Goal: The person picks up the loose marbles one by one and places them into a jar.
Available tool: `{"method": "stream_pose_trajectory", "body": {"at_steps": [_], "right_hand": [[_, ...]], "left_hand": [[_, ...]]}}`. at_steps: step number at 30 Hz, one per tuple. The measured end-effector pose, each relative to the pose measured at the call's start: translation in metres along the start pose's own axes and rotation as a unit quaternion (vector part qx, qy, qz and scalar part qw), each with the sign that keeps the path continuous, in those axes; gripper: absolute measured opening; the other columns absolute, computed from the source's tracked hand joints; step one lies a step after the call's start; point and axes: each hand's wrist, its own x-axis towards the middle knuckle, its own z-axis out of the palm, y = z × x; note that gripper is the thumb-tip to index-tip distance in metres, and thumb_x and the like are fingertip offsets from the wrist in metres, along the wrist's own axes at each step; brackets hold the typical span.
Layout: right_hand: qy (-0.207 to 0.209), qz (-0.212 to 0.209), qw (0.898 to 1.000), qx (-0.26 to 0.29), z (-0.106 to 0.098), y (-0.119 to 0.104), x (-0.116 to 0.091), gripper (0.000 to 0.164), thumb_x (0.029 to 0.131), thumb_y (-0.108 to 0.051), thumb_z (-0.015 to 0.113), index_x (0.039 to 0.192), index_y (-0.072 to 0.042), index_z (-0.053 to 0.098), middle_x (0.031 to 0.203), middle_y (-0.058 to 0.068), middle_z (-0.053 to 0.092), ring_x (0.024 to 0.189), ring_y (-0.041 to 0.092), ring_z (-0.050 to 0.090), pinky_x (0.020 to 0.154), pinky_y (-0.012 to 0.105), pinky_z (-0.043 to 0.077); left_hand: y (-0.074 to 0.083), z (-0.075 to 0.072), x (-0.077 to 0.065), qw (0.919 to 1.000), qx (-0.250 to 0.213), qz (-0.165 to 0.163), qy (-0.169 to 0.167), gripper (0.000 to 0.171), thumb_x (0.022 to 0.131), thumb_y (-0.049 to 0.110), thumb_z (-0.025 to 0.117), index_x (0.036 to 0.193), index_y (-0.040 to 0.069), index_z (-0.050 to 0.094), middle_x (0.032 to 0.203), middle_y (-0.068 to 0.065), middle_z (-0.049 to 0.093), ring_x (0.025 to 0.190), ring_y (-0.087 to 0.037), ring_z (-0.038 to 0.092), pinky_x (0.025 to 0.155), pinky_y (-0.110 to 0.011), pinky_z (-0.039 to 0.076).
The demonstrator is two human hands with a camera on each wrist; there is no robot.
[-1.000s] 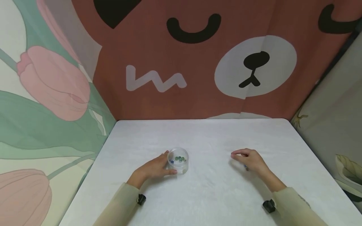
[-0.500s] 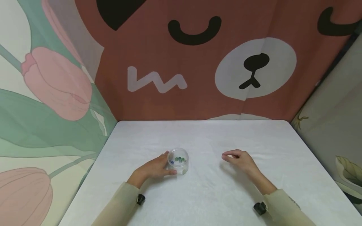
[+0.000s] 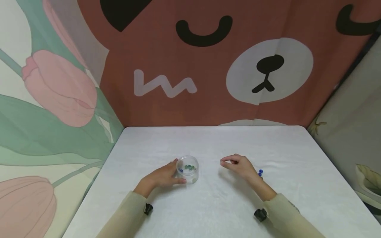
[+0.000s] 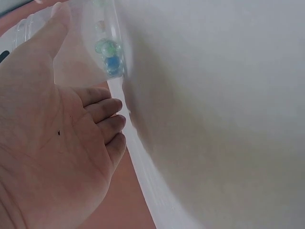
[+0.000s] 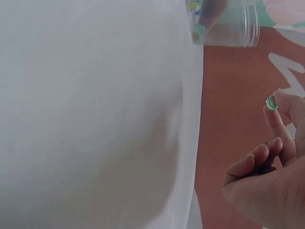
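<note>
A clear plastic jar (image 3: 193, 179) stands upright on the white table, with several green and blue glass marbles (image 3: 189, 167) at its bottom. My left hand (image 3: 162, 175) holds the jar from its left side, thumb at the near side and fingers at the far side. In the left wrist view the thumb lies against the jar wall (image 4: 78, 67). My right hand (image 3: 239, 166) is raised to the right of the jar, apart from it. Between thumb and index fingertip it pinches a green marble (image 5: 271, 102), while its other fingers are curled.
Blue marbles (image 3: 260, 172) lie on the white tabletop (image 3: 214, 211) beside my right wrist; the forearm may hide more. A brown bear-print cloth (image 3: 166, 109) hangs at the table's back edge. Printed flower cloth (image 3: 59, 138) hangs on the left.
My right hand has moved left toward the jar, pinching the marble. Blue marbles that were mostly hidden by it now show behind the wrist. The left hand and jar have stayed put.
</note>
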Motion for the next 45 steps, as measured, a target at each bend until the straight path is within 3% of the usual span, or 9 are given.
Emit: {"method": "stream_pose_trajectory", "body": {"at_steps": [18,28,35,42,45], "right_hand": [[-0.025,-0.025,0.998,0.046,0.041,-0.032,0.010,0.020,0.087,-0.028,0.082,0.102,-0.014,0.081,0.078,0.000,0.054,0.075,0.017,0.046,0.062,0.024,0.039],[-0.053,-0.046,0.991,0.113,0.072,-0.046,0.022,0.022,0.089,-0.026,0.080,0.107,-0.013,0.079,0.080,0.000,0.052,0.077,0.017,0.045,0.064,0.024,0.039],[-0.066,-0.043,0.988,0.134,0.088,-0.048,0.028,0.022,0.089,-0.025,0.080,0.108,-0.012,0.078,0.081,-0.001,0.051,0.078,0.016,0.045,0.064,0.024,0.039],[-0.074,-0.033,0.988,0.128,0.094,-0.063,0.025,0.025,0.091,-0.013,0.077,0.111,0.001,0.075,0.081,0.000,0.047,0.078,0.016,0.042,0.065,0.024,0.036],[-0.069,-0.019,0.990,0.122,0.099,-0.058,0.028,0.025,0.090,-0.014,0.078,0.111,-0.001,0.076,0.080,-0.001,0.047,0.078,0.016,0.041,0.065,0.025,0.035]], "left_hand": [[-0.003,0.002,0.000,1.0000,0.002,-0.002,0.006,0.107,0.087,0.073,0.061,0.163,0.012,0.017,0.168,-0.017,0.014,0.154,-0.034,0.018,0.123,-0.052,0.022],[-0.003,0.000,0.003,0.9999,-0.008,0.009,0.012,0.103,0.087,0.072,0.062,0.164,0.018,0.020,0.168,-0.018,0.015,0.154,-0.035,0.017,0.122,-0.056,0.022],[-0.008,0.004,0.001,0.9998,-0.014,0.010,0.010,0.102,0.088,0.070,0.063,0.163,0.016,0.020,0.168,-0.019,0.014,0.154,-0.035,0.018,0.121,-0.057,0.024],[-0.010,0.005,0.001,0.9997,-0.012,0.017,0.015,0.101,0.089,0.069,0.063,0.163,0.017,0.020,0.167,-0.021,0.015,0.153,-0.036,0.020,0.120,-0.057,0.026],[-0.009,0.005,0.002,0.9996,-0.015,0.019,0.013,0.100,0.089,0.069,0.063,0.164,0.018,0.020,0.167,-0.020,0.015,0.153,-0.036,0.020,0.120,-0.057,0.026]]}}
